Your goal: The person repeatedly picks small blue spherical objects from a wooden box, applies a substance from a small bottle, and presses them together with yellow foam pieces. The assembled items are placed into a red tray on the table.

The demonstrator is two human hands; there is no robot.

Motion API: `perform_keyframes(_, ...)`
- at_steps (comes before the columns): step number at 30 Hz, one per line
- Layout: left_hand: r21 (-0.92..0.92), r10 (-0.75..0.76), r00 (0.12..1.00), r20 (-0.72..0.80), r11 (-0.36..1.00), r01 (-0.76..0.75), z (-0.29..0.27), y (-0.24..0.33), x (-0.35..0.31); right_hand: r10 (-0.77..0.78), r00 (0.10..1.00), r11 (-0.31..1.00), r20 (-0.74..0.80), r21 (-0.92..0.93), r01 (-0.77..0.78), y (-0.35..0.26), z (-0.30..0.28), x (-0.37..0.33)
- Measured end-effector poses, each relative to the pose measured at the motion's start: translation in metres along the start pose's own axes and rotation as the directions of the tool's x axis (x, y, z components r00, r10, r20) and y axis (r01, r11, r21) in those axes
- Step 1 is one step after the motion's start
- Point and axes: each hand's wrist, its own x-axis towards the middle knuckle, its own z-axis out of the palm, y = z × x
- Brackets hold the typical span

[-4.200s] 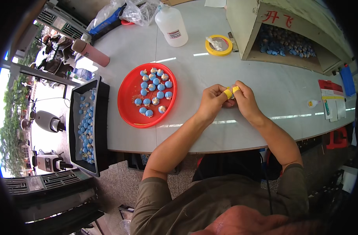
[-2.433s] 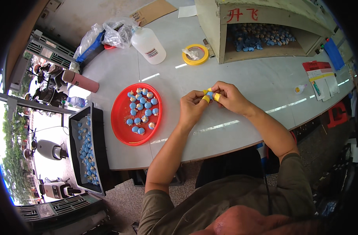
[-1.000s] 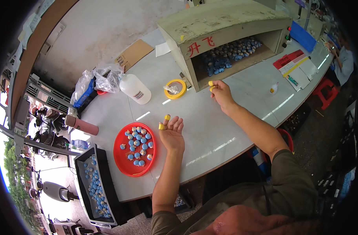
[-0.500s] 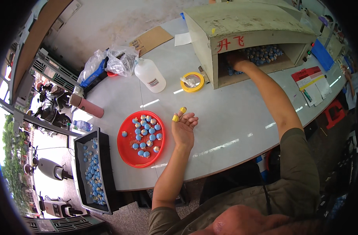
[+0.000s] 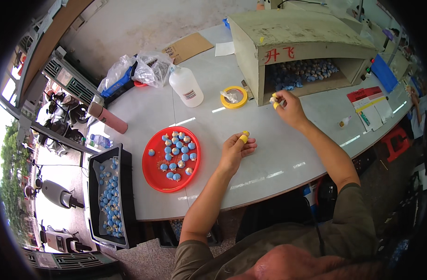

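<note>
My right hand [image 5: 290, 108] is in front of the mouth of the cream metal box [image 5: 311, 30]. Its yellow-covered thumb and finger pinch a small pale piece [image 5: 273, 99], probably one of the balls; the fingers partly cover it. Over the middle of the table, my left hand [image 5: 236, 150] has loosely extended fingers, with yellow covers on two fingertips and nothing visible in it. Left of that hand lies a round red tray [image 5: 150, 175] with several small blue balls [image 5: 176, 151] bearing pale tips. More such balls [image 5: 304, 72] are heaped inside the box.
A black bin [image 5: 128, 186] of blue balls stands at the table's left edge. A white plastic bottle [image 5: 185, 86], yellow tape roll [image 5: 234, 97], pink flask [image 5: 108, 119] and plastic bags [image 5: 150, 69] stand or lie beyond the tray. Papers [image 5: 370, 105] lie at the right.
My right hand has come out of the box toward me, now with a small piece in its fingertips. My left hand has moved right, away from the tray, its thumb and finger closer together.
</note>
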Motion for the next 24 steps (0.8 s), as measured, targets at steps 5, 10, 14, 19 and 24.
perform_keyframes(5, 0.057, -0.057, 0.986, 0.157, 0.997, 0.049, 0.004, -0.006, -0.001, -0.351, 0.925, 0.935, 0.144, -0.003, 0.355, -0.075, 0.033, -0.074)
perform_keyframes(10, 0.088, -0.054, 0.992, 0.115, 0.995, 0.044, 0.004, -0.005, -0.002, -0.324, 0.928, 0.935, 0.182, -0.084, 0.343, -0.084, 0.020, -0.085)
perform_keyframes(14, 0.082, -0.059, 0.997, 0.045, 0.995, 0.055, 0.002, 0.000, -0.005, -0.256, 0.967, 0.948, 0.005, -0.197, 0.252, -0.074, -0.033, -0.104)
perform_keyframes(19, 0.123, -0.045, 0.998, 0.042, 0.992, 0.040, 0.004, -0.005, -0.003, 0.070, 0.772, 0.807, -0.632, -0.420, -0.416, 0.030, -0.130, -0.158)
perform_keyframes(24, 0.205, -0.078, 0.995, 0.066, 0.977, 0.063, 0.015, 0.002, -0.008, 0.360, 0.711, 0.611, -0.604, -0.423, -0.669, 0.095, -0.184, -0.148)
